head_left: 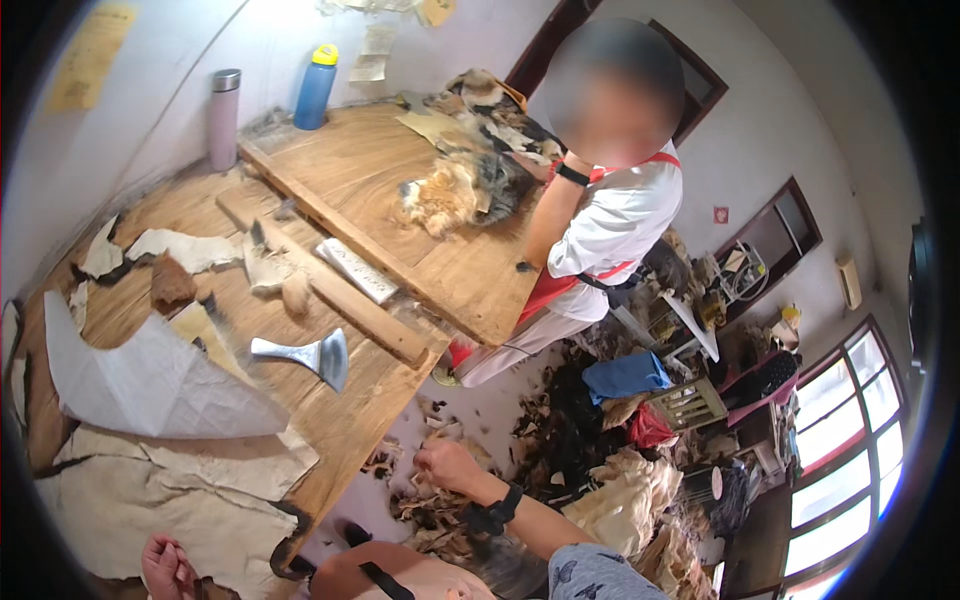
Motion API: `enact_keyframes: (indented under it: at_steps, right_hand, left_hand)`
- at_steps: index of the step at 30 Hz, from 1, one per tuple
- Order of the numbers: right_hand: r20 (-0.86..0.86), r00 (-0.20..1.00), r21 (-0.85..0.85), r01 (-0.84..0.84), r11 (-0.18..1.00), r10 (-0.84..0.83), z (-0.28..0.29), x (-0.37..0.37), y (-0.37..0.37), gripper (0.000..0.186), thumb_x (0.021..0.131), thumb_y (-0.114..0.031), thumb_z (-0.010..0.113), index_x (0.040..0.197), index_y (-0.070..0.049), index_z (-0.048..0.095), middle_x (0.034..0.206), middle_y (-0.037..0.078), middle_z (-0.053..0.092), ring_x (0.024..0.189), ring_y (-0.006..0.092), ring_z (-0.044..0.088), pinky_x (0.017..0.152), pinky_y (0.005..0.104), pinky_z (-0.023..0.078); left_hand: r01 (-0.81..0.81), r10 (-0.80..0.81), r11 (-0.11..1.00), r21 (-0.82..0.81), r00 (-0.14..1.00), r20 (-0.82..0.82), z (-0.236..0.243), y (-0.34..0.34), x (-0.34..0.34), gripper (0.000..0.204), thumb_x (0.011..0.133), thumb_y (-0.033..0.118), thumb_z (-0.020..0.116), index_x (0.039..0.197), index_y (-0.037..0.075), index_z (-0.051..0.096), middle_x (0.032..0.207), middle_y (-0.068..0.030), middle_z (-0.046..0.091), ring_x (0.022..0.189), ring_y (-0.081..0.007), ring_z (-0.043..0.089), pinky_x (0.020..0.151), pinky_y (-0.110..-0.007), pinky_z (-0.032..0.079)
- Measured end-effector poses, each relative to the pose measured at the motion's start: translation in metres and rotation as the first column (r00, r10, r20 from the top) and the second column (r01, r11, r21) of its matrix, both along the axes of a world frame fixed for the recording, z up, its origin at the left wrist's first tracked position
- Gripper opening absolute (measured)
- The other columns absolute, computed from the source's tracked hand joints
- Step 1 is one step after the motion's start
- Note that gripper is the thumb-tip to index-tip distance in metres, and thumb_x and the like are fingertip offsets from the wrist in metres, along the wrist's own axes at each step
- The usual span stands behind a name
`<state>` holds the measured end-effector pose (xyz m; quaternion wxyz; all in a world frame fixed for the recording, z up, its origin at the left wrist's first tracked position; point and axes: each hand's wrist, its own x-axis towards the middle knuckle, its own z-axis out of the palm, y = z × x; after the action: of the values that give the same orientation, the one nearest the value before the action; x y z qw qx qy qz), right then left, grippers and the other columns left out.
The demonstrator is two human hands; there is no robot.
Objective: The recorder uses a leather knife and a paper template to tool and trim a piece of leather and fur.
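Note:
My left hand (168,568) is at the bottom left, beside a pale hide (150,500) with a dark ragged edge. Its fingers are curled, and I cannot see what is inside them. Past the table's edge, my right hand (450,465) is held closed in the air over the littered floor, a dark band on its wrist. Whether anything is in its fingers is hidden. A silver fan-shaped blade with a short handle (310,355) lies on the wooden table (345,430). To its left, a white translucent sheet (150,380) partly covers the hide.
Across a raised wooden board (340,170), a person in a white shirt (625,220) stands by fur pieces (455,195). A wooden bar (330,290), a pink flask (224,120) and a blue bottle (316,90) are at the back. Scraps (550,430) cover the floor on the right.

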<state>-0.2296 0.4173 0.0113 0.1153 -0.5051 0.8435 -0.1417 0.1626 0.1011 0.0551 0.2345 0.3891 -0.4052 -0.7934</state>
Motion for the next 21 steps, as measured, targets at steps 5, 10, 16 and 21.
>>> enact_keyframes:
  at_steps: [5,10,16,21]
  right_hand:
    - [0.024,0.998,0.03,-0.066,0.997,0.065,0.012,0.011,-0.016,0.007,0.067,-0.01,0.061,0.073,-0.007,0.062,0.074,0.01,0.055,0.074,0.0299,0.057,0.063,0.0387,0.047]
    - [0.016,0.989,0.041,-0.144,0.989,0.144,0.018,0.022,-0.036,0.007,0.068,-0.009,0.058,0.072,-0.006,0.063,0.073,0.012,0.057,0.074,0.0319,0.059,0.063,0.0428,0.048]
    - [-0.102,0.977,0.262,-0.156,0.953,0.188,0.014,0.032,-0.048,0.014,0.073,-0.015,0.059,0.082,-0.013,0.069,0.081,0.009,0.062,0.078,0.0282,0.06,0.066,0.0387,0.05]
    - [-0.131,0.97,0.25,-0.168,0.954,0.205,0.022,0.046,-0.058,0.013,0.076,-0.02,0.059,0.077,-0.011,0.068,0.079,0.008,0.063,0.074,0.0287,0.061,0.064,0.04,0.05]
  left_hand:
    - [-0.105,0.097,0.991,-0.084,0.991,-0.089,0.004,0.002,0.052,0.008,0.092,0.011,0.053,0.098,0.007,0.049,0.069,-0.0005,0.052,0.043,-0.0018,0.039,0.036,-0.014,0.03]
    - [-0.205,0.209,0.968,-0.146,0.978,0.009,0.023,0.023,0.085,0.008,0.091,0.011,0.054,0.096,0.007,0.049,0.068,0.0009,0.05,0.043,-0.0012,0.038,0.036,-0.014,0.029]
    - [-0.222,0.24,0.944,-0.245,0.97,0.045,0.036,0.039,0.111,0.009,0.09,0.012,0.056,0.095,0.008,0.05,0.069,0.0032,0.05,0.047,0.001,0.037,0.04,-0.013,0.029]
    - [-0.243,0.29,0.907,-0.344,0.953,0.09,0.025,0.039,0.147,0.006,0.091,0.012,0.055,0.093,0.009,0.051,0.069,0.0042,0.049,0.047,0.0018,0.036,0.039,-0.012,0.026]
